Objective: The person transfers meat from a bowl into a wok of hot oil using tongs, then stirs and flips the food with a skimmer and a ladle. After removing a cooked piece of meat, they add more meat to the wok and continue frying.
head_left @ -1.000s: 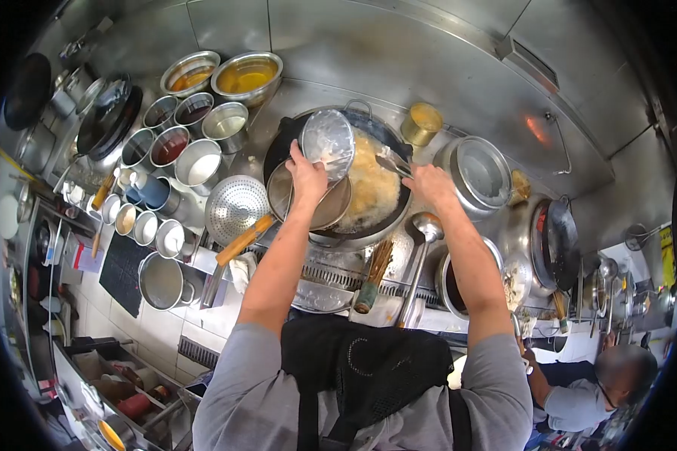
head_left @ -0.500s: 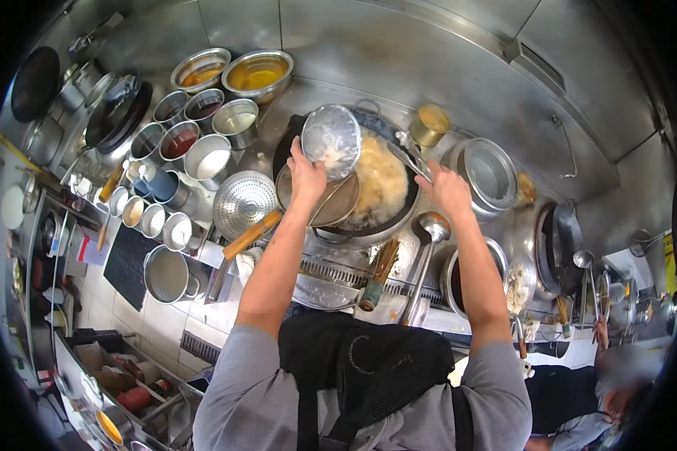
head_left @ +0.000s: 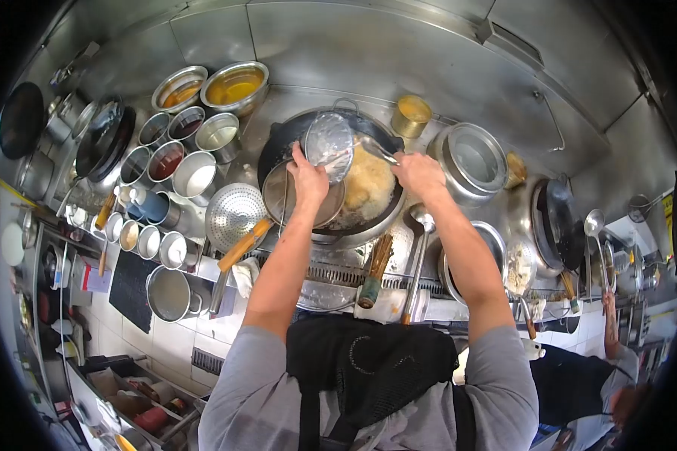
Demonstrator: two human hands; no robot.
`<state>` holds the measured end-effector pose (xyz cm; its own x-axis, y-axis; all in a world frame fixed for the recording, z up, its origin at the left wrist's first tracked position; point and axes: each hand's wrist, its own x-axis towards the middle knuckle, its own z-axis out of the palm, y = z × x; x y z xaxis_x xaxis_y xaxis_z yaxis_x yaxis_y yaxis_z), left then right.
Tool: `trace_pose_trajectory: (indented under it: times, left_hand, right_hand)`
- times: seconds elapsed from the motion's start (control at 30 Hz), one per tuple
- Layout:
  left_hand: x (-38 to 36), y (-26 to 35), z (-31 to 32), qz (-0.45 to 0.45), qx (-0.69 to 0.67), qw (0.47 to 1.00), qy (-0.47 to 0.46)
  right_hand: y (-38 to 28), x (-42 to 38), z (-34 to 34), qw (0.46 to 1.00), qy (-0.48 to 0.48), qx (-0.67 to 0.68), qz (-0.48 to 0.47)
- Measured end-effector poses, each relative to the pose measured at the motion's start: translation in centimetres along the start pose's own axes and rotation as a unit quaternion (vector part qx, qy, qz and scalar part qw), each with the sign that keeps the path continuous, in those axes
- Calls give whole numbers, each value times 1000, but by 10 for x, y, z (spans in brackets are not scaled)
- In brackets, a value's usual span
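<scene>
My left hand (head_left: 310, 180) is closed on the rim of a metal bowl (head_left: 329, 143) smeared with white batter, tipped over the wok. In my right hand (head_left: 420, 177) is a slim metal utensil that looks like tongs (head_left: 377, 149), its end reaching toward the bowl. Below both hands, pale golden food (head_left: 367, 177) foams in the hot oil of a big dark wok (head_left: 278, 137). A round mesh strainer (head_left: 280, 197) with a wooden handle (head_left: 244, 246) rests across the wok's left side, partly behind my left hand.
Left of the wok lies a perforated ladle (head_left: 235, 214), near several sauce tins (head_left: 194, 174). A bamboo brush (head_left: 374, 270) and a long ladle (head_left: 418, 255) lie in front. A lidded pot (head_left: 470, 161) stands to the right. Another person (head_left: 583, 391) is at lower right.
The utensil in my right hand has moved inward and down toward the bowl. The bowl is tipped further over the wok. The whole view has shifted slightly.
</scene>
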<state>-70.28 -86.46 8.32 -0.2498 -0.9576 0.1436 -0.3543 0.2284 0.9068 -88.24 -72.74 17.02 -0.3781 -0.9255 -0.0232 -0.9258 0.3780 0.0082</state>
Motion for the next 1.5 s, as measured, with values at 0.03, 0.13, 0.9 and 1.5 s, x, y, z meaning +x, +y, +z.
trace_pose_trajectory:
  times: [0.03,0.13,0.9,1.5]
  left_hand:
    - [2,-5,-1,-1,-1,1000,2]
    - [7,-19,-7,-4,7,999,39]
    - [4,-14,-13,-13,11,999,46]
    - [9,14,-6,-30,-15,999,-12]
  right_hand:
    - [3,-5,1,1000,11,10,25]
    - [20,-4,27,998,7,13,53]
    - [-11,-2,40,989,99,34,107]
    - [-51,-5,46,986,97,78,106]
